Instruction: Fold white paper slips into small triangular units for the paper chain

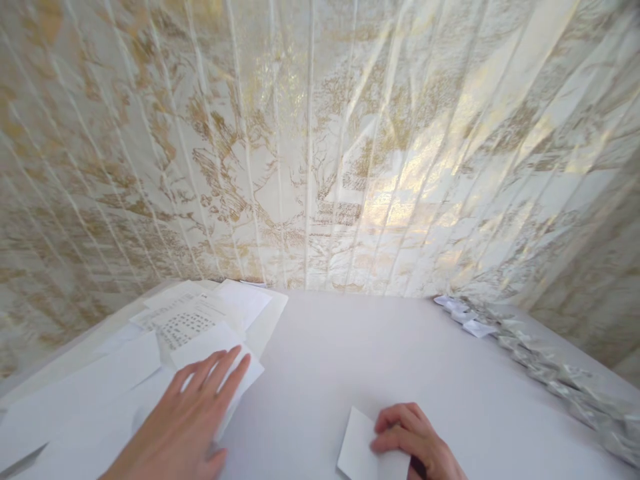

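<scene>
Holds left hand (200, 393) outstretched, palm down with parted fingers, over loose white sheets (100, 373) spread beneath and left of it. Grips a small white paper (359, 445) in curled right hand (417, 440), mostly to its left. Has crumpled silvery pieces (555, 380) lined up right of that hand.

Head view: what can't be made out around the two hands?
All in the head view:
- Printed sheet: print too small and blurred to read.
- Left hand: its own back hides the palm.
- White paper: right hand covers part; the bottom edge cuts off its near end.
- Silvery crinkled strip: the right edge cuts off its near end.
</scene>
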The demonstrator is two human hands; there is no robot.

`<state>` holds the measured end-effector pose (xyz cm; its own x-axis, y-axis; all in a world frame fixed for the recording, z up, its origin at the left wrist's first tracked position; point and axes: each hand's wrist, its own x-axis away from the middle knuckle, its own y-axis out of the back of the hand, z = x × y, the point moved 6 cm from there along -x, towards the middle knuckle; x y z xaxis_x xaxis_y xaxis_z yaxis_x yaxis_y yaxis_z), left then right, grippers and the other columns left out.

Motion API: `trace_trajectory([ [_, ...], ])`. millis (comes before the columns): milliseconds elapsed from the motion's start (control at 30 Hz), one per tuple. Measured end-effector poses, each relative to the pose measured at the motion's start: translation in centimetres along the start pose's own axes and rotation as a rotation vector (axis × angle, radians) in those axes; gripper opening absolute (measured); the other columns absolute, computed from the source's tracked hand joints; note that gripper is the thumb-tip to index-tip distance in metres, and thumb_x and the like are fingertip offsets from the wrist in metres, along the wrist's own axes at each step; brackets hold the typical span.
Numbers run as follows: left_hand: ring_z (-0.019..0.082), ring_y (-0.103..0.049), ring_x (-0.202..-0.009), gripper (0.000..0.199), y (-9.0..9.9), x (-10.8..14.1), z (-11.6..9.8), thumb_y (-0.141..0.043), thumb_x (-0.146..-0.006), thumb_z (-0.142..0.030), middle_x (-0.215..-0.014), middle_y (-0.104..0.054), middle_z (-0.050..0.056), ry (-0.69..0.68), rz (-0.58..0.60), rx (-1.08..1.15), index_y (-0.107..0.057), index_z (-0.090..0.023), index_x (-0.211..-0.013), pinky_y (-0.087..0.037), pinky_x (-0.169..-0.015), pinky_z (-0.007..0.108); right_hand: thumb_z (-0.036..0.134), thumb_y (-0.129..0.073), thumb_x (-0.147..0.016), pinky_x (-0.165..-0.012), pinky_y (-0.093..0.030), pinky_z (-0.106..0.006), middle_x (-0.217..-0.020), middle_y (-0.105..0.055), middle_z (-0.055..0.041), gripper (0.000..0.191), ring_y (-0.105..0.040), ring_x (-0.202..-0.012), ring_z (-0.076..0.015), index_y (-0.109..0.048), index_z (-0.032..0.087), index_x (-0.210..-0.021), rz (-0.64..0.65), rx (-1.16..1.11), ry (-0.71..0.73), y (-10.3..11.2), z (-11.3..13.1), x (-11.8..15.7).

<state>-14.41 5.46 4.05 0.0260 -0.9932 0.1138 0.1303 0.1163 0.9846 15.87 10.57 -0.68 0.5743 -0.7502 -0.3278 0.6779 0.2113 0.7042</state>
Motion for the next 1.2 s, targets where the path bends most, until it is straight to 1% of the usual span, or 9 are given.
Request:
trace_trajectory([
  [133, 0.031, -0.036, -0.139, 0.076, -2.6, 1.3, 3.3, -0.045, -0.071, -0.007, -0.152, -0.037, 0.007, 0.082, -0.032, -0.158, -0.032, -0.02, -0.144, -0.03, -0.114, 0.051, 0.0, -0.048, -0.074, -0.081, -0.05, -0.032, -0.096, -0.067, -0.0056, 0.036, -0.06, -0.094, -0.0215, -0.072, 0.024, -0.084, 0.064, -0.005, -0.059, 0.0, 0.4, -0.2],
  [300, 0.028, -0.041, -0.136, 0.071, -3.3, 0.2, 2.6, -0.031, -0.076, 0.002, -0.152, -0.039, 0.009, 0.088, 0.038, -0.177, -0.031, -0.014, -0.145, -0.041, -0.107, 0.044, -0.001, -0.044, -0.073, -0.08, -0.049, -0.033, -0.095, -0.066, -0.0056, 0.038, -0.059, -0.093, -0.0215, -0.071, 0.023, -0.084, 0.024, -0.009, -0.062, 0.1, 0.8, -0.2],
  [467, 0.03, -0.047, -0.132, 0.049, -3.2, -0.8, 3.6, -0.031, -0.092, -0.022, -0.145, -0.049, 0.012, 0.057, -0.002, -0.025, -0.048, -0.014, -0.138, -0.043, -0.105, 0.049, -0.002, -0.044, -0.072, -0.081, -0.048, -0.033, -0.096, -0.066, -0.0056, 0.038, -0.059, -0.093, -0.0213, -0.071, 0.023, -0.085, 0.055, -0.019, -0.057, 0.0, 0.7, -0.1],
  [533, 0.028, -0.043, -0.135, 0.052, -3.8, -0.8, 4.8, -0.037, -0.088, -0.017, -0.148, -0.046, 0.007, 0.024, 0.041, 0.047, -0.048, -0.019, -0.138, -0.038, -0.11, 0.048, -0.001, -0.045, -0.074, -0.082, -0.048, -0.033, -0.096, -0.066, -0.0059, 0.036, -0.058, -0.093, -0.0212, -0.071, 0.022, -0.085, 0.065, -0.022, -0.053, 0.0, 0.7, -0.1],
  [633, 0.023, -0.035, -0.141, 0.073, -4.2, -0.6, 6.2, -0.043, -0.071, -0.001, -0.152, -0.041, 0.001, -0.038, 0.134, 0.117, -0.045, -0.024, -0.14, -0.03, -0.116, 0.042, -0.001, -0.045, -0.073, -0.082, -0.047, -0.033, -0.095, -0.066, -0.0056, 0.037, -0.058, -0.093, -0.0211, -0.071, 0.022, -0.085, 0.058, -0.029, -0.048, -0.1, 0.5, -0.1],
  [767, 0.022, -0.036, -0.14, 0.076, -3.2, -0.5, 6.0, -0.039, -0.068, 0.005, -0.149, -0.045, 0.004, 0.012, 0.144, 0.093, -0.047, -0.02, -0.139, -0.03, -0.116, 0.041, -0.001, -0.046, -0.073, -0.083, -0.047, -0.034, -0.095, -0.065, -0.0054, 0.036, -0.057, -0.093, -0.0211, -0.071, 0.022, -0.085, 0.048, -0.042, -0.058, -0.2, 0.3, -0.2],
  [933, 0.032, -0.054, -0.123, 0.059, -1.1, -0.9, 3.2, -0.041, -0.077, -0.002, -0.137, -0.056, 0.014, 0.087, 0.002, -0.088, -0.055, -0.015, -0.132, -0.042, -0.101, 0.053, -0.002, -0.046, -0.071, -0.083, -0.046, -0.034, -0.095, -0.065, -0.0059, 0.037, -0.057, -0.093, -0.0212, -0.071, 0.021, -0.084, 0.056, -0.05, -0.058, -0.2, 0.4, -0.2],
  [1067, 0.03, -0.061, -0.109, 0.047, 0.2, -1.7, 2.4, -0.035, -0.083, -0.002, -0.118, -0.067, 0.014, 0.094, -0.127, -0.09, -0.067, -0.013, -0.114, -0.048, -0.092, 0.045, -0.001, -0.046, -0.072, -0.083, -0.047, -0.034, -0.095, -0.065, -0.006, 0.037, -0.058, -0.092, -0.021, -0.072, 0.021, -0.084, 0.055, -0.043, -0.054, -0.1, 0.5, -0.3],
  [1200, 0.027, -0.064, -0.104, 0.05, 2.3, -2.0, 3.6, -0.021, -0.091, -0.006, -0.109, -0.07, 0.014, 0.161, -0.216, -0.035, -0.062, -0.012, -0.118, -0.05, -0.084, 0.039, 0.0, -0.047, -0.074, -0.082, -0.047, -0.034, -0.096, -0.065, -0.0059, 0.035, -0.058, -0.092, -0.0209, -0.072, 0.022, -0.084, 0.06, -0.034, -0.05, 0.0, 0.5, -0.3],
])
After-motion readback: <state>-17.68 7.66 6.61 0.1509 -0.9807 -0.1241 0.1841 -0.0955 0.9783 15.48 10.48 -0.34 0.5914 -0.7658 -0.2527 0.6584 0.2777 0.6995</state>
